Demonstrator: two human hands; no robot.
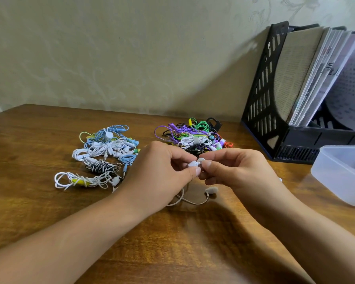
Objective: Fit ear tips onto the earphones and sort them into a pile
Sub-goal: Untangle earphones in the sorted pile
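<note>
My left hand pinches a white earbud between thumb and forefinger above the wooden table. My right hand holds a white ear tip against that earbud. The same earphone's cable hangs down to the table, where its second earbud lies just under my right hand. To the left lies a pile of white, blue and black-striped earphones. Behind my hands sits a pile of purple, green, white and black earphones.
A black file rack with books and papers stands at the back right against the wall. A clear plastic container sits at the right edge, near my right hand.
</note>
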